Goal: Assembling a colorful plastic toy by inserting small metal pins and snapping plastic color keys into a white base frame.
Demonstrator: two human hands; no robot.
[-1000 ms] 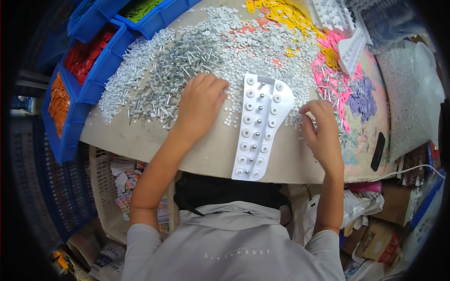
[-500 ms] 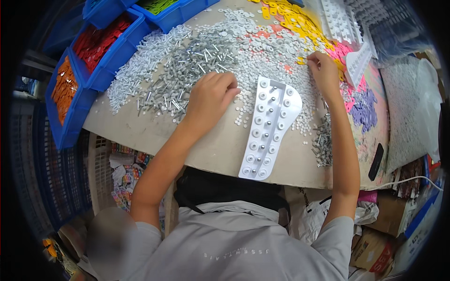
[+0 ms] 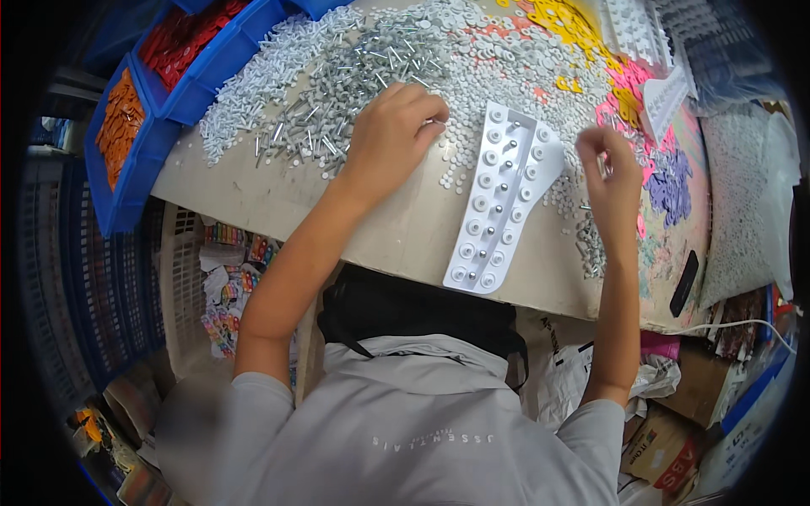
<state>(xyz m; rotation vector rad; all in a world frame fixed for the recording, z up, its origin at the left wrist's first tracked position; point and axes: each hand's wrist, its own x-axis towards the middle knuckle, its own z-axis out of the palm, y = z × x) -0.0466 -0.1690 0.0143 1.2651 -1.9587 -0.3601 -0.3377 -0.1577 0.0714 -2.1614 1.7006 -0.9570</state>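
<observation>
A white plastic jig lies on the table before me, with two rows of round white washers along its sides and a line of metal pins down the middle. Left of it, my left hand hovers at the edge of the metal pin pile, thumb and forefinger pinched. A small pale bit shows at the fingertips, too tiny to name. On the jig's right, my right hand has its fingers curled together, slightly blurred; whatever they hold is hidden. Loose white washers spread beyond the jig.
Blue bins at the far left hold red and orange pieces. Yellow, pink and purple tags lie at the right, near a black phone-like object. Another white rack and a clear bag of small parts stand there.
My right hand has drawn back toward me from the washers near the yellow tags. My left hand has stayed beside the pins. The whole view has shifted slightly.
</observation>
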